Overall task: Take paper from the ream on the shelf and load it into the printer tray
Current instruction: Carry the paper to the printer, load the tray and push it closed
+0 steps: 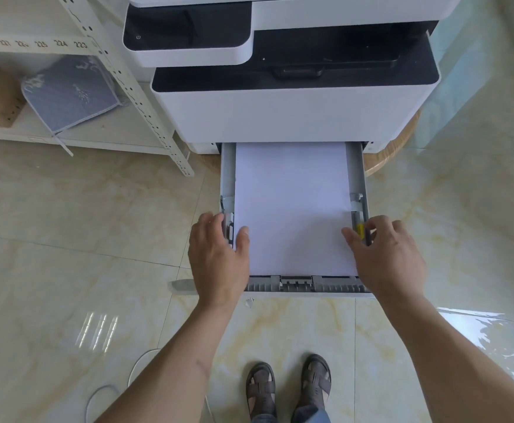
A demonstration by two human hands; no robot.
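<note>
Printer point(295, 111) in upper middle of the frame, tray point(360, 175) pulled out below it toward the bottom. Paper point(292, 209) lying flat in the tray, between its side guides. Left hand point(219, 257) at left edge of the paper, right hand point(387, 254) at right edge. Shelf point(75, 138) in upper left, beside the printer. Floor point(66, 239) under all.

Bare forearms, brown strapped sandals point(289, 389), jeans.
</note>
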